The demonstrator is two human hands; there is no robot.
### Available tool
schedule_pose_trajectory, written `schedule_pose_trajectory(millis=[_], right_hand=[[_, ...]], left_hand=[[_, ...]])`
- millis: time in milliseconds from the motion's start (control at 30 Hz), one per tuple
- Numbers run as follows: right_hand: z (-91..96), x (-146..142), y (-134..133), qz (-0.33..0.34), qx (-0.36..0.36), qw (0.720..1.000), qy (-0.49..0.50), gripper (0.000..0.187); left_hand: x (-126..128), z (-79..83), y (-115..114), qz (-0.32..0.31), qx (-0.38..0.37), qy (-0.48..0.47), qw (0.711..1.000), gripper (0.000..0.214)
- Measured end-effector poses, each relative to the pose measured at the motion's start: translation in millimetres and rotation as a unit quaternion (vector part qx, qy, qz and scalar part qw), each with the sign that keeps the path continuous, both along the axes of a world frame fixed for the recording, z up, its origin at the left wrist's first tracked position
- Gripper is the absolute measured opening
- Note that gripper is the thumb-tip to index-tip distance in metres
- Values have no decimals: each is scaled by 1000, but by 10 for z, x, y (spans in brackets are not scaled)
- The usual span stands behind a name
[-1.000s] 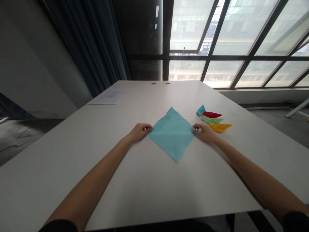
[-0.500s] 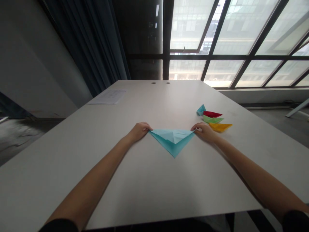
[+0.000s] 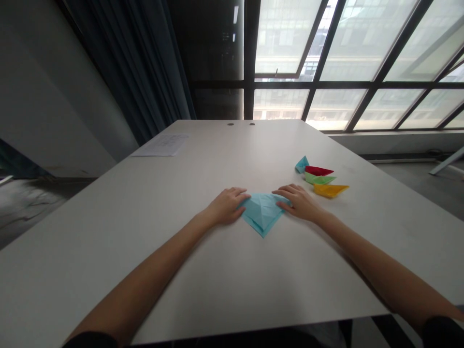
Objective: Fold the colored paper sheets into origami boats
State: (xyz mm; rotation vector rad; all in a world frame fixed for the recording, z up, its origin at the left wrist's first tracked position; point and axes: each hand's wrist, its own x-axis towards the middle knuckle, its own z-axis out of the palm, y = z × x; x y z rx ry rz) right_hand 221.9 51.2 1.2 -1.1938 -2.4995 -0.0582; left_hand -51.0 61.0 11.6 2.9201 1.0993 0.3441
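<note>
A light blue sheet of folded paper (image 3: 262, 212) lies on the table, a triangle whose point faces me. Its upper layer comes down close to the lower point. My left hand (image 3: 228, 205) rests on the paper's left corner, fingers stretched out and thumb apart. On the opposite corner lies my right hand (image 3: 296, 202), its fingers also spread over the paper. Both outer corners are partly hidden beneath the hands.
Right of the paper sit folded paper pieces: a blue one (image 3: 301, 165), a red one (image 3: 319, 171), a green one (image 3: 319, 179) and a yellow one (image 3: 330, 191). A printed sheet (image 3: 161, 145) lies at the far left of the white table (image 3: 224, 290).
Both hands have let go of the pinched outer corners and moved inward, with fingers now spread on the paper. The upper layer has come down nearer the lower point.
</note>
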Motion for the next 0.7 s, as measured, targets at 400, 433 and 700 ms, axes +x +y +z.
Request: schedule_pose_trajectory(millis=[400,433,700], right_hand=[[84,-321,-275,177,-103,979,-23,45],[78,-325,-279,181,-104,978,-23,43],[48,-325,-303,202,-100,974,-17,35]], left_hand=[[91,-105,-116,-48,-67,24,996,70],[92,-102,-117,-50,-69,24,996,70],[108,-81,-128,-51,-81,15,995,64]])
